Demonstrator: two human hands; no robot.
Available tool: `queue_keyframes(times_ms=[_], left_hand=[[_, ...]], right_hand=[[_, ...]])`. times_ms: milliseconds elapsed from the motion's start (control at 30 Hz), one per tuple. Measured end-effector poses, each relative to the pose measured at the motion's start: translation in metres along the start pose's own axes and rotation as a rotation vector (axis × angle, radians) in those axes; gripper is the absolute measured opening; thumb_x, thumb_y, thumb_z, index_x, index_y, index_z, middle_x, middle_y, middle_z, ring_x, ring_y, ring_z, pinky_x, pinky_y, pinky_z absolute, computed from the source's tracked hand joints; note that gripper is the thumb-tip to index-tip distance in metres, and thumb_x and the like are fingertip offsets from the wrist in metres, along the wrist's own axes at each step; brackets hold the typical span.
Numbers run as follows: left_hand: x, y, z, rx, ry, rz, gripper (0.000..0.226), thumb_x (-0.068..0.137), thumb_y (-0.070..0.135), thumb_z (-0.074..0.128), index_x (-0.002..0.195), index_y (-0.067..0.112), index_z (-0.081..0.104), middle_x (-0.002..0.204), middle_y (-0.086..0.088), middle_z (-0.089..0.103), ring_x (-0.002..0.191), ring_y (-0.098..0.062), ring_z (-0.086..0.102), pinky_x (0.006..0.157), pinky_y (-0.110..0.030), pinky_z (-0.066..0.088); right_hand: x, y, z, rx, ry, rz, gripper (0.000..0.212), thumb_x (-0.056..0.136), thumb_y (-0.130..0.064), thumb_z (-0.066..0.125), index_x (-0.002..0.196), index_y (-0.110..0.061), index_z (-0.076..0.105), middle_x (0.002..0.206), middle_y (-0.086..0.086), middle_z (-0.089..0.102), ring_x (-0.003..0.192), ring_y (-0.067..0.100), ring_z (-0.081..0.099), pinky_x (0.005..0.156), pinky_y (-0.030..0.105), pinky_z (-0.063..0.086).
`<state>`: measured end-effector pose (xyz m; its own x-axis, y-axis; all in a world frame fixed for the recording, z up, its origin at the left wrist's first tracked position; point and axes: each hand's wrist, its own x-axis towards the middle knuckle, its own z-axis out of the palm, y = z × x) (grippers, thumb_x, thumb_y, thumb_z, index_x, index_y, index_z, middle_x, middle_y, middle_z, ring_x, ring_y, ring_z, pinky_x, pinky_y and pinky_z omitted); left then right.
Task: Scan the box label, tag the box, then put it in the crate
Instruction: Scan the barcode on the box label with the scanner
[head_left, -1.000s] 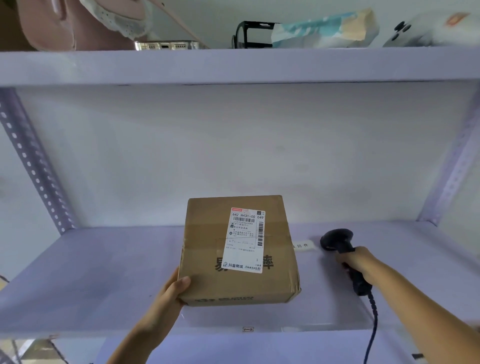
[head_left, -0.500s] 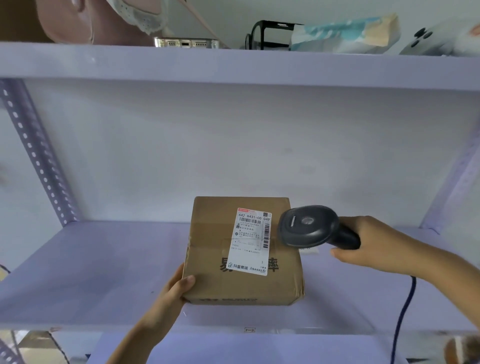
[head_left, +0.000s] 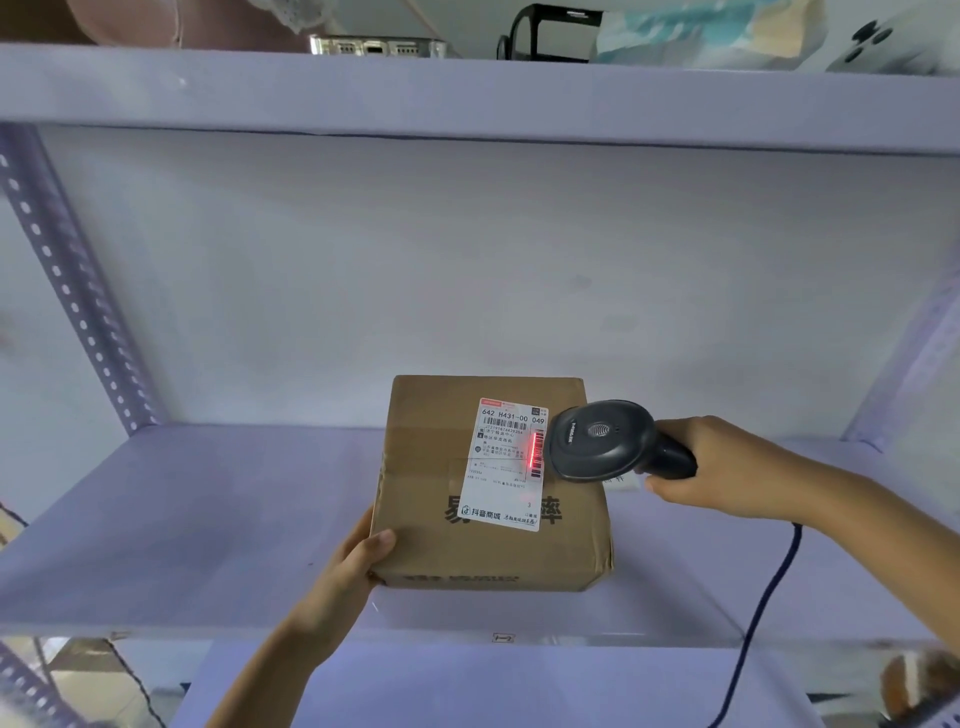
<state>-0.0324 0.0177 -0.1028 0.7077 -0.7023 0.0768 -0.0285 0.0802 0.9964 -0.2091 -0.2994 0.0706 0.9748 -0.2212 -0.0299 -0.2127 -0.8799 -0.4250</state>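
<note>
A brown corrugated cardboard box (head_left: 488, 488), squarish with soft, slightly crushed corners, sits on the pale lilac shelf (head_left: 208, 519), its top face tilted a little toward the camera. A strip of clear tape runs across the top, and large dark printed characters show partly under a white rectangular shipping label (head_left: 506, 462) stuck to the right half of the top. The label carries barcodes, small print and a red bar at its top edge. A red scan line (head_left: 533, 451) glows on the vertical barcode along the label's right side.

The left hand (head_left: 358, 564) grips the box at its near left corner, thumb on top and fingers curled underneath. The right hand (head_left: 727, 470) is closed around the handle of a black matt plastic barcode scanner (head_left: 602, 439), whose rounded head hangs just over the box's right edge, pointing at the label. A dark cable (head_left: 763, 597) trails from the handle down across the shelf front.

Perforated metal uprights (head_left: 67, 280) frame the shelf. On the upper shelf (head_left: 467, 88) lie a phone in a clear case (head_left: 376, 45), black-framed glasses (head_left: 545, 28), a soft tissue pack (head_left: 717, 31) and a white phone (head_left: 893, 44). A small tag (head_left: 621, 480) peeks out behind the scanner.
</note>
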Motion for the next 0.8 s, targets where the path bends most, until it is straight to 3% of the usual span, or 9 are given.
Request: queue_keyframes(times_ms=[200, 300, 533, 667, 800], left_hand=[[-0.001, 0.0, 0.001, -0.005, 0.007, 0.002, 0.056, 0.087, 0.044, 0.051, 0.142, 0.031, 0.046, 0.143, -0.004, 0.055, 0.13, -0.027, 0.052, 0.103, -0.058, 0.044], [-0.001, -0.001, 0.0, -0.002, 0.01, 0.002, 0.057, 0.086, 0.045, 0.052, 0.141, 0.031, 0.047, 0.142, -0.004, 0.056, 0.13, -0.027, 0.052, 0.105, -0.061, 0.04], [-0.001, -0.002, 0.0, -0.007, -0.003, 0.003, 0.056, 0.086, 0.045, 0.053, 0.14, 0.032, 0.049, 0.141, -0.003, 0.057, 0.13, -0.025, 0.053, 0.104, -0.052, 0.044], [-0.001, -0.002, 0.001, -0.025, 0.01, 0.003, 0.056, 0.085, 0.044, 0.053, 0.139, 0.031, 0.049, 0.141, -0.004, 0.058, 0.128, -0.026, 0.054, 0.103, -0.055, 0.045], [-0.001, -0.001, 0.001, -0.03, 0.013, 0.003, 0.057, 0.084, 0.043, 0.054, 0.14, 0.031, 0.049, 0.141, -0.003, 0.058, 0.128, -0.025, 0.054, 0.104, -0.056, 0.043]], right_hand=[[0.005, 0.002, 0.002, -0.04, -0.006, 0.006, 0.014, 0.081, -0.022, 0.062, 0.079, -0.035, 0.057, 0.067, -0.002, 0.062, 0.053, 0.011, 0.046, 0.057, 0.028, 0.038], [0.007, 0.003, 0.003, -0.075, -0.016, 0.006, 0.009, 0.081, -0.022, 0.061, 0.079, -0.031, 0.058, 0.07, 0.0, 0.064, 0.053, 0.011, 0.046, 0.056, 0.028, 0.038], [0.011, 0.005, 0.005, -0.064, -0.04, -0.004, 0.01, 0.081, -0.018, 0.059, 0.076, -0.026, 0.056, 0.062, -0.004, 0.055, 0.052, 0.012, 0.041, 0.055, 0.029, 0.035], [0.011, 0.007, 0.007, -0.033, -0.038, -0.006, 0.013, 0.081, -0.016, 0.059, 0.075, -0.027, 0.055, 0.059, -0.007, 0.052, 0.052, 0.011, 0.04, 0.055, 0.029, 0.034], [0.012, 0.006, 0.007, -0.025, -0.03, -0.011, 0.01, 0.081, -0.016, 0.059, 0.078, -0.025, 0.058, 0.065, 0.002, 0.059, 0.053, 0.011, 0.042, 0.055, 0.027, 0.035]])
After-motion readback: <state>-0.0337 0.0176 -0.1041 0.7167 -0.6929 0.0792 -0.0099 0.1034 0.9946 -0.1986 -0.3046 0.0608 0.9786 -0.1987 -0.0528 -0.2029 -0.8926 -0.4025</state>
